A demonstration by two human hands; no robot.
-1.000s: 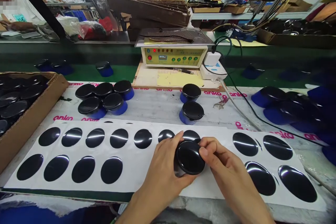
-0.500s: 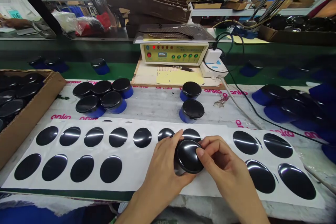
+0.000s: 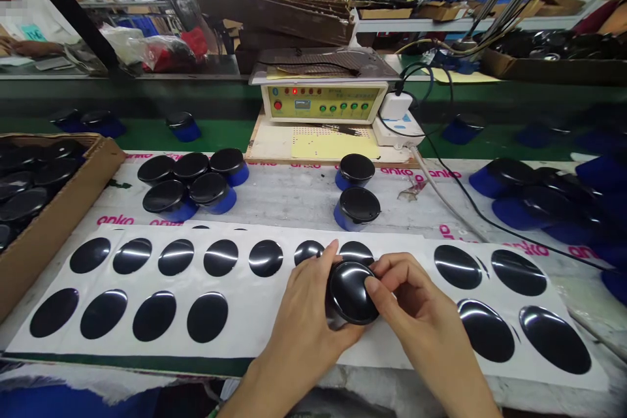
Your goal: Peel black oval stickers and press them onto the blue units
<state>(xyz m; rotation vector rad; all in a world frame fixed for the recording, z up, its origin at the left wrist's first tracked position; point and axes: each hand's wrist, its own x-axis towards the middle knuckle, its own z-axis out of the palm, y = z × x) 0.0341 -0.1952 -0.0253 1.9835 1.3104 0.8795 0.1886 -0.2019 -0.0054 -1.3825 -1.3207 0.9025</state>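
Observation:
My left hand [image 3: 306,320] is wrapped round the side of a round glossy black piece [image 3: 353,292], its thumb below and its fingers behind. Close on the right, my right hand [image 3: 416,307] pinches the edge of the same piece, with the thumb on its shiny top and the other fingers curled. Whether a thin disc lies separately on that top I cannot tell. Beneath both hands is a white backing sheet [image 3: 264,333] with rows of glossy black discs, such as one at the front left [image 3: 207,317] and one at the right [image 3: 556,339]. My hands hide part of the sheet.
Blue-sided, black-topped round pieces [image 3: 213,191] stand beyond the sheet, with more piled at right [image 3: 533,206]. A cardboard box [image 3: 93,176] of black pieces sits at left. Behind are a control box with buttons [image 3: 323,103], a power strip [image 3: 399,127] and cables. A person works far left.
The camera view has shifted very slightly. Both hands keep the same grip on the round black piece. On the control box, the lit red light is one place further right.

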